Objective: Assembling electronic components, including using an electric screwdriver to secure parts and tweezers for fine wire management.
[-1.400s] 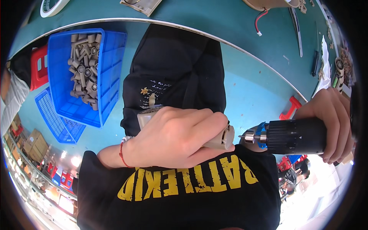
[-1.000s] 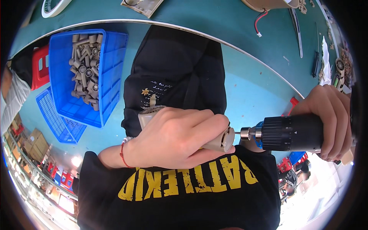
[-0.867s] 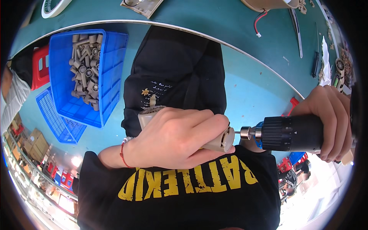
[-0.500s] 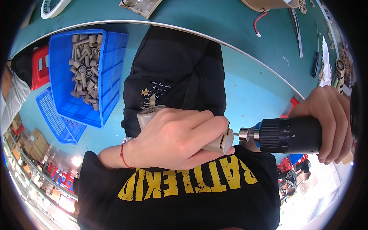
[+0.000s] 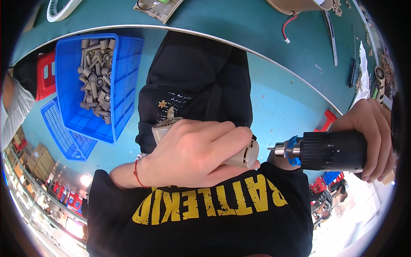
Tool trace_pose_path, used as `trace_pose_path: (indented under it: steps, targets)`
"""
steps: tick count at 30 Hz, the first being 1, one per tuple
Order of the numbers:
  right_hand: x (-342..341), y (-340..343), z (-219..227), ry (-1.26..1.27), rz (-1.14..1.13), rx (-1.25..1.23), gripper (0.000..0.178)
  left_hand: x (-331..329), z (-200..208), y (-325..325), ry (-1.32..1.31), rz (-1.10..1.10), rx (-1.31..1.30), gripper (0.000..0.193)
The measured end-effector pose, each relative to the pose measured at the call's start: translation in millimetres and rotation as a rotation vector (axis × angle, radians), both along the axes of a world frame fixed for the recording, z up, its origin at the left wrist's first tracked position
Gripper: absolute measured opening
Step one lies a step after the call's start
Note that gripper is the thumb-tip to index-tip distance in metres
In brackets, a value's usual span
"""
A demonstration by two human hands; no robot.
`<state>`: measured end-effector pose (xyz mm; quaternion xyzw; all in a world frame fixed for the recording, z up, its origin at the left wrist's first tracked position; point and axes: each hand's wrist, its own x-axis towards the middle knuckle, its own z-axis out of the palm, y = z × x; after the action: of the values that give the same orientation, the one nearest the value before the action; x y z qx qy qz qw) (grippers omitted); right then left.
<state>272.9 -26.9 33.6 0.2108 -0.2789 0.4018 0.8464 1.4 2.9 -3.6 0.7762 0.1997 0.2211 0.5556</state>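
The person's left hand sits at the centre of the frame, its forearm coming in from the lower left with a red cord around the wrist, the back of the hand turned up and the fingers curled tightly over a beige part, thumb tucked beneath. The right hand is at the far right edge, fingers wrapped around the black body of a power screwdriver, held level and pointing left. The two hands are near each other but apart.
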Motion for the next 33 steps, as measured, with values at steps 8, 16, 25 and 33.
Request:
trace_pose_path:
  steps: [8, 16, 25, 33]
  targets:
    - [-14, 8, -8, -0.052, 0.019, -0.041, 0.008, 1, 2, -1, -0.003, -0.009, 0.007, 0.038]
    - [-18, 12, -8, -0.088, 0.086, -0.088, 0.010, 2, 0, 0, 0.000, -0.011, 0.012, 0.038]
    - [26, -11, 4, -0.130, 0.167, -0.132, 0.012, 1, 2, 1, 0.008, 0.013, 0.003, 0.038]
    - [-3, 4, 2, -0.166, 0.229, -0.173, 0.014, 3, 3, 1, 0.020, -0.001, 0.011, 0.037]
